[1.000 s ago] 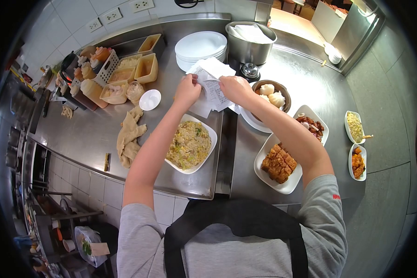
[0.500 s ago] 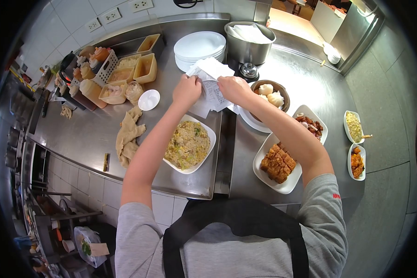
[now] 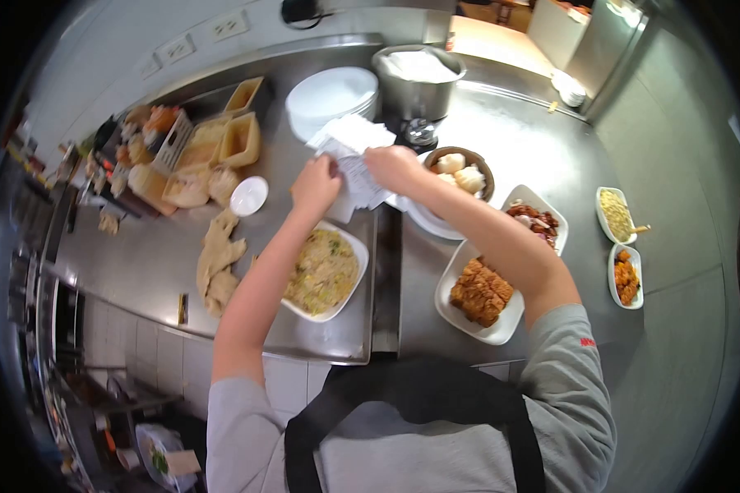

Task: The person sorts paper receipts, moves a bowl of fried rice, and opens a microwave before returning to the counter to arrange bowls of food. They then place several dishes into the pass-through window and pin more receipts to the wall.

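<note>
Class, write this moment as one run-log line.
left hand: holding slips | right hand: holding slips | beyond: plate stack, pot | nearer body: rice | right of slips: buns

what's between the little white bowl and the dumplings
In the head view, going from the bowl towards the dumplings: the left hand, the paper slips, then the right hand.

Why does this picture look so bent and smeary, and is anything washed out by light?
Head view: a rounded black border and curving counter edges suggest a very wide lens; wall outlets and sauce bottles look smeared; strong glare whitens the counter beside the metal pot; print on the paper slips is too blurred to read.
</note>
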### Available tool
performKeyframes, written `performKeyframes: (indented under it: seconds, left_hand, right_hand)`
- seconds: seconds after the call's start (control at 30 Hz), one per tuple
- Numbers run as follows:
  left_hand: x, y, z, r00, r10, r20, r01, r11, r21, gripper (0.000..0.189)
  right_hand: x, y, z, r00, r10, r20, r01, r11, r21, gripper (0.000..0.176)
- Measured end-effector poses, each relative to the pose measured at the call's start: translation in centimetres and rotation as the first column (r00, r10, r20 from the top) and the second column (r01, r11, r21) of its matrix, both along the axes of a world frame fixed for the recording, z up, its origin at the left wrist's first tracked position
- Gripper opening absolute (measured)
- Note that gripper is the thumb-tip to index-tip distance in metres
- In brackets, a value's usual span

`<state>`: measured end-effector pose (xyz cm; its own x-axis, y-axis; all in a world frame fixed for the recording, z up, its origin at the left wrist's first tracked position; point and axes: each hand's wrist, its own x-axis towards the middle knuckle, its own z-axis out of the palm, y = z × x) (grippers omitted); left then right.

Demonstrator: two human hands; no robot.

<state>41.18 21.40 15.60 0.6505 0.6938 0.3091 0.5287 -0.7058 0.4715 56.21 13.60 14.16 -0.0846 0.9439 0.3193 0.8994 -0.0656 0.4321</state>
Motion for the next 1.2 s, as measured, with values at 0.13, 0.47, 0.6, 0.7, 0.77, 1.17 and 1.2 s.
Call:
performKeyframes:
  seconds: [0.13,0.47,0.6,0.7,0.77,1.17,1.2]
  left_hand:
    - [0.5,-0.2,0.2,0.999,-0.018,-0.026,0.018,1.000,0.005,0.020]
    - [1.1,0.3,0.0,0.970,-0.188,0.152,0.182,0.982,0.057,0.024]
    - [0.9,0.2,0.1,0.976,-0.183,0.123,0.185,0.983,-0.006,0.022]
    - [0.6,-0.3,0.5,0.991,-0.130,0.011,0.130,0.991,0.033,0.027]
    - [0.4,-0.7,0.6,0.994,-0.111,-0.014,0.111,0.993,0.033,0.030]
    - [0.5,-0.7,0.4,0.994,-0.085,-0.072,0.087,0.996,0.017,0.036]
    - [0.6,-0.7,0.4,0.994,-0.086,-0.061,0.087,0.996,0.016,0.036]
  right_hand:
    - [-0.9,-0.7,1.6,0.928,0.036,-0.371,-0.013,0.998,0.064,0.013]
    - [-2.5,-2.3,3.6,0.810,0.040,-0.585,0.034,0.993,0.114,0.024]
    - [-2.1,-1.7,2.4,0.832,0.067,-0.551,0.007,0.991,0.131,0.018]
    - [-1.8,-1.3,2.1,0.827,0.040,-0.561,0.034,0.992,0.121,0.013]
    - [-1.9,-1.5,2.4,0.828,0.002,-0.560,0.052,0.995,0.081,0.011]
    - [-1.5,-1.5,2.1,0.834,0.111,-0.540,-0.032,0.988,0.153,0.010]
    - [-1.5,-1.5,2.0,0.835,0.109,-0.540,-0.030,0.988,0.153,0.010]
